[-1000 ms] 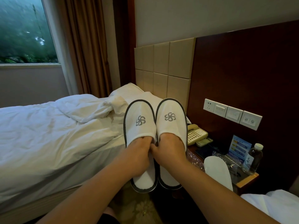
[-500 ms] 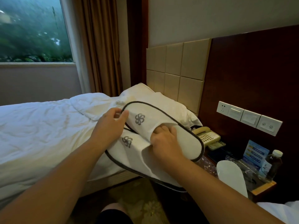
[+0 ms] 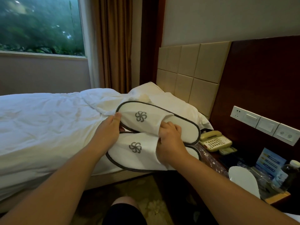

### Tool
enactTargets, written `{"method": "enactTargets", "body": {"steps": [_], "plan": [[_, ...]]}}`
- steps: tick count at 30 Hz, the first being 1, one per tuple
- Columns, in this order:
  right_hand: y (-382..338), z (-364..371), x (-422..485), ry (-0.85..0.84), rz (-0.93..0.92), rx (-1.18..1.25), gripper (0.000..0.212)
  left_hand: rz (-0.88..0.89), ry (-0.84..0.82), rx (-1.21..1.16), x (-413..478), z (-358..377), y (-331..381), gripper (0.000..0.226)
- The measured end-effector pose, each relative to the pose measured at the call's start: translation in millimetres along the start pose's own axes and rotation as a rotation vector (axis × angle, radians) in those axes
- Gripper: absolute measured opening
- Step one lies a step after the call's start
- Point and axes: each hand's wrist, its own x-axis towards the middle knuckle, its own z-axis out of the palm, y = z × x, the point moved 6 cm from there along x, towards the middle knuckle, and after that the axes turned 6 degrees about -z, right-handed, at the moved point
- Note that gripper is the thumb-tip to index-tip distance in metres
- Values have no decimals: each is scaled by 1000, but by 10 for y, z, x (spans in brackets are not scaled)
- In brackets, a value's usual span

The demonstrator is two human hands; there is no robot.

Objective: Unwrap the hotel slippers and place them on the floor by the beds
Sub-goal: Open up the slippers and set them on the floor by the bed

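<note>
Mid-frame, both hands grip the slippers [image 3: 146,132]: left hand [image 3: 108,129] pinches the toe, right hand [image 3: 170,142] clamps the openings, likely pairing them for setting down.

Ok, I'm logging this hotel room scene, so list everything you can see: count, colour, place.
slippers: two, white with grey trim and logo, held above the bed edge
third slipper: one, white, on the nightstand
plastic wrap: clear, on the nightstand
nightstand: one, wood, right of the bed
telephone: one, cream, on the nightstand
bottle: one, clear with white cap, nightstand's right end
info card: one, blue, beside the bottle
switch panel: white, on the dark wall panel
bed: one, white linen, left
pillow: one, white, at the headboard
headboard: beige, padded
curtain: brown, beside the window
window: one, upper left
left hand: on the slippers' toe end
right hand: gripping the slippers
</note>
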Motion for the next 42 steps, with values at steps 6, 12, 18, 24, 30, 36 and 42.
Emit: {"method": "enactTargets", "body": {"steps": [6, 12, 18, 24, 30, 36, 42], "plan": [[-460, 329, 236, -26, -101, 38, 30, -123, 32, -74, 60, -402, -613, 53], [-1029, 774, 508, -48, -256, 71, 14, -192, 178, -164, 7, -952, -1221, 54], [-1409, 1261, 741, -148, -337, 161, 25, -292, 294, -172, -187, -1513, -1558, 50], [-2055, 1291, 940, -116, -433, 382, 17, -326, 406, -119, -387, -2247, -1677, 47], [-2546, 1256, 921, -101, -653, 419, 10, -375, 535, -201, -777, -2575, -1826, 57], [-2123, 1287, 913, -128, -509, 602, 21, -336, 574, -121, -849, -2361, -1627, 45], [-1640, 950, 839, -56, -600, 580, 7, -327, 528, -97, -690, -1884, -1337, 45]]}}
